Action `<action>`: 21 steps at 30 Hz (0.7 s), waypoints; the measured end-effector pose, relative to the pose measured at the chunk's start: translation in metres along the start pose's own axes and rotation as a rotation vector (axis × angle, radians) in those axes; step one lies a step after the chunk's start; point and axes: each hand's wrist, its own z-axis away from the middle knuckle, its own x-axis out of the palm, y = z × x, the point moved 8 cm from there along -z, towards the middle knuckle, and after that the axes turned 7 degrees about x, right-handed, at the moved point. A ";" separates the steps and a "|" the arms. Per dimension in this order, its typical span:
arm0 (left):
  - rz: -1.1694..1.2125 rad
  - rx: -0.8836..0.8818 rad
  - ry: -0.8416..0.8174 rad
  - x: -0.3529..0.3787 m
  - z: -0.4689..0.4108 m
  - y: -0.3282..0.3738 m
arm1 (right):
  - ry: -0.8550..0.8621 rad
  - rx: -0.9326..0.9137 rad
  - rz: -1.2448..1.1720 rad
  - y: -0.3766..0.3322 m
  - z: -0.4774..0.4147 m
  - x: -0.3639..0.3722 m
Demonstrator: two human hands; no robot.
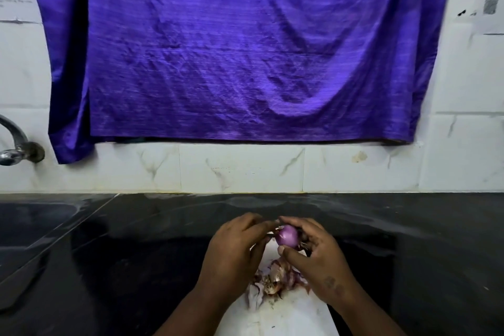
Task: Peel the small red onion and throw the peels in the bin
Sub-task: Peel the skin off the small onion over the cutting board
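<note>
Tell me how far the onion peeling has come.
Mostly done: the onion shows smooth purple flesh, and loose peels lie on the white board. In hand: the right hand holds it while the left hand pinches at its end. Left: peels to the bin, which is not in view.

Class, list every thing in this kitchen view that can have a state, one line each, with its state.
onion: purple flesh bared, held over the board by both hands.
left hand: pinches the onion's left end.
right hand: grips the onion, thumb on its near side.
peels: loose pile on the board, not binned.
board: flat on the counter.
tap: no water seen.
cloth: hanging, creased.
</note>
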 end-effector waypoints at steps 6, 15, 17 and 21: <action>-0.046 0.070 0.068 -0.003 0.002 0.003 | -0.020 0.048 0.015 0.001 0.002 0.001; -0.163 0.154 0.060 0.000 0.001 0.013 | -0.059 0.065 -0.047 -0.003 0.003 0.006; -0.172 0.172 0.066 0.001 0.000 0.013 | -0.086 0.058 -0.068 -0.007 0.004 0.007; -0.049 0.078 0.057 0.002 0.000 0.010 | -0.094 0.086 -0.118 -0.006 0.003 0.009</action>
